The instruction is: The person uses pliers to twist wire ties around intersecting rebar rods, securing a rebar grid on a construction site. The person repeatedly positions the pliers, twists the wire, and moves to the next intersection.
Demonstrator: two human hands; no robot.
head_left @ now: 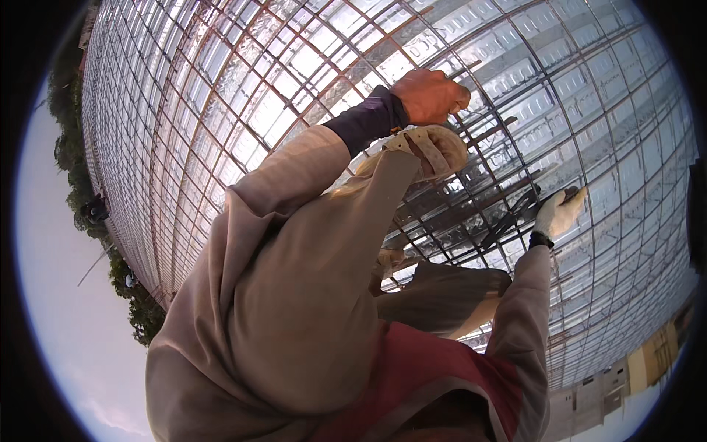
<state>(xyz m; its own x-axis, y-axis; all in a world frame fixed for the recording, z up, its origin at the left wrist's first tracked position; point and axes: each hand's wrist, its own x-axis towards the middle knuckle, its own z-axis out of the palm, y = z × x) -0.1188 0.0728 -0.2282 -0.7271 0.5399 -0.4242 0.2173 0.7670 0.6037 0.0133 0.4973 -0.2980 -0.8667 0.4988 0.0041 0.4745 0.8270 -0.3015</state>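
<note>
My left hand, in an orange glove with a dark cuff, is closed just above the steel rebar mesh. What its fingers hold, if anything, is hidden. Farther right and nearer to me, my right hand wears a pale glove with a black wristband. Its fingers are curled in beside a small dark thing that I cannot make out. A long black object, perhaps a tool, lies slantwise over the bars, its upper end close to my right hand. My tan shoe rests on the mesh below my left hand.
Under the bars lies shiny ribbed metal decking. My bent knee fills the lower middle. Trees line the far left edge, with a person in dark clothes there. Buildings stand at lower right.
</note>
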